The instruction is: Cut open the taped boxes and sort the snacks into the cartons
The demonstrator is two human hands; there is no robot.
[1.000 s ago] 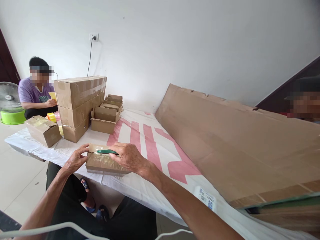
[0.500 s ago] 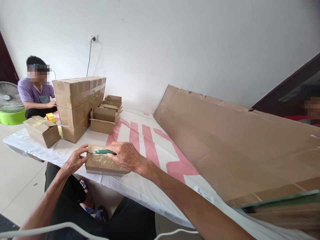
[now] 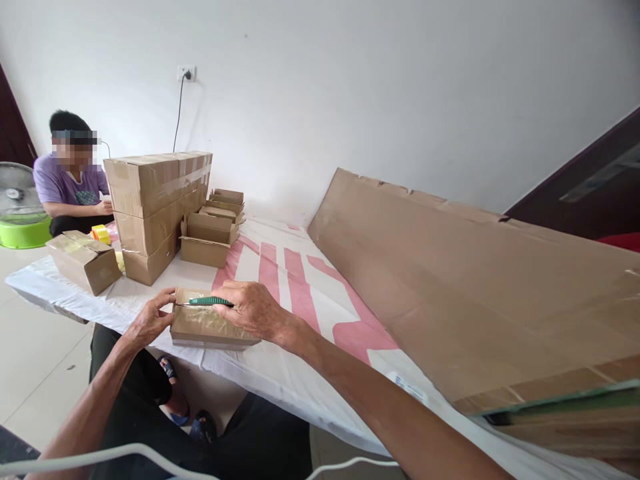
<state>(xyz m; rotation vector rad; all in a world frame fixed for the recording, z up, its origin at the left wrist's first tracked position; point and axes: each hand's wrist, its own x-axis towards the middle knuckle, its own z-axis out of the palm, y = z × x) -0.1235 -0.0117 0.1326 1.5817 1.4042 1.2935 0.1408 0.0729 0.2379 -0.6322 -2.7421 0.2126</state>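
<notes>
Here — green cutter [image 3: 207,301] atop carton [image 3: 200,328].

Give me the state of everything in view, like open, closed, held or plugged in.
Left hand: holding the left end of the taped box.
Right hand: closed around the green cutter.
Green cutter: held low over the taped box.
Taped box: tape across its top; cannot tell whether it is slit.
Front open box: top open.
Stacked boxes: stacked three high, taped.
Black plug: plugged in.
Fan: upright; running, cannot tell.
</notes>
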